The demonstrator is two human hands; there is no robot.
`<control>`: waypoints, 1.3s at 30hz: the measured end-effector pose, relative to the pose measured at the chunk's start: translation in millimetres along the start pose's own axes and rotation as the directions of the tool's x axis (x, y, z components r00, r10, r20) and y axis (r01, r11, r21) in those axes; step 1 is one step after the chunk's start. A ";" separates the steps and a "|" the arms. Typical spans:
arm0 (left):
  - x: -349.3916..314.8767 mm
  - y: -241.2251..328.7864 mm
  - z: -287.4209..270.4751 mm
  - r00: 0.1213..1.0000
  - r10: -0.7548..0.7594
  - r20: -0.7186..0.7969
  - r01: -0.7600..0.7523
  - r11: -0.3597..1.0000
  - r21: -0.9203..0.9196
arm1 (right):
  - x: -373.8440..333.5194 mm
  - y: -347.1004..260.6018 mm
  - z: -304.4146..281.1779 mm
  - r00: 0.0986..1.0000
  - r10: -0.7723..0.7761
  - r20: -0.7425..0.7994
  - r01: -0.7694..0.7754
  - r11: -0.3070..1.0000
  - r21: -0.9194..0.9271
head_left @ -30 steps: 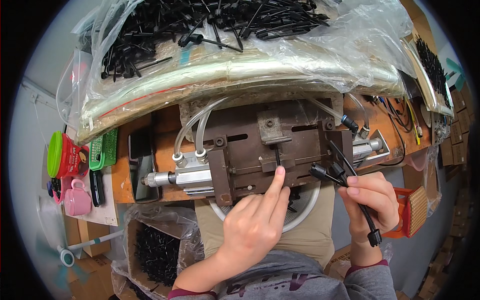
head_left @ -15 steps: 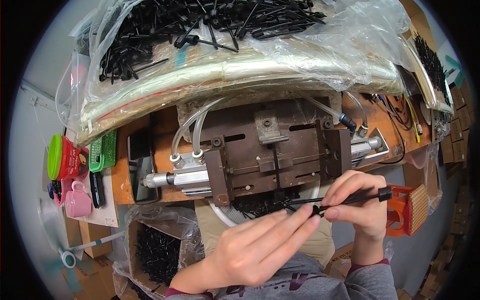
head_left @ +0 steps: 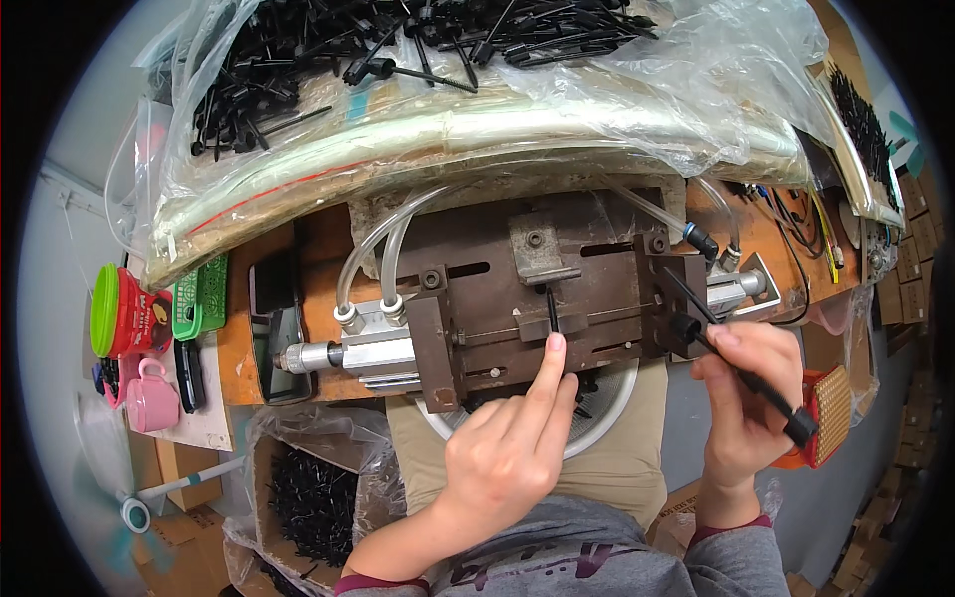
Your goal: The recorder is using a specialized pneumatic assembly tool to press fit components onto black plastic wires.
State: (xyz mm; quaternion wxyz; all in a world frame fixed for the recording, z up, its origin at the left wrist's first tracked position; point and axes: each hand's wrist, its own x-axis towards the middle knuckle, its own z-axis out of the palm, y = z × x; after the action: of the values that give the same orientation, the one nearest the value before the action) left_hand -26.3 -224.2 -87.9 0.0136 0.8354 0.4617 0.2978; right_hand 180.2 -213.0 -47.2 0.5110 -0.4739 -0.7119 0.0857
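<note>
My left hand [head_left: 507,443] reaches to the brown metal fixture [head_left: 487,234], its index finger stretched out and its tip at the near end of a thin black rod [head_left: 553,308]. That rod lies lengthwise in the fixture's middle, below a grey metal stop [head_left: 533,254]. To the right of the fixture, my right hand [head_left: 751,403] is closed on thin black rods with cylindrical heads [head_left: 799,426]. One head points down and right, another up and left by the fixture's right block. How many rods it holds is hard to tell.
A plastic-lined tray heaped with black rods [head_left: 428,70] spans the far side. Air cylinders [head_left: 383,348] with clear hoses flank the fixture. A round white-rimmed container [head_left: 627,403] rests at my lap; a box of black pieces [head_left: 313,497] stands lower left. A phone [head_left: 279,348] lies left.
My hands have parted from where they were together over the rods. The left moved up and left to the rod in the fixture; the right moved slightly right, its rods now tilted down to the right.
</note>
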 end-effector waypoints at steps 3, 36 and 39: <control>11.1 -2.6 -5.0 0.999 0.035 0.024 -0.037 0.997 0.067 | -0.9 -4.0 -2.1 0.981 -0.181 0.071 0.190 0.971 -0.147; 0.5 -2.6 -9.7 1.000 -0.009 -0.003 0.009 0.997 -0.079 | 13.7 -8.6 7.3 0.910 0.398 0.118 -0.411 0.822 0.395; 8.6 -1.1 -9.1 1.000 0.001 0.015 -0.001 1.000 0.006 | 15.8 -12.8 -0.8 0.808 0.530 0.259 -0.571 0.594 0.566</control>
State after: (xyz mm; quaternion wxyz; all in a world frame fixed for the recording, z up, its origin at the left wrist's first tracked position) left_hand -28.4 -219.1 -76.6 0.0147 0.8379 0.4622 0.2901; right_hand 172.9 -208.2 -28.9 0.5625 -0.4720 -0.4771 0.4829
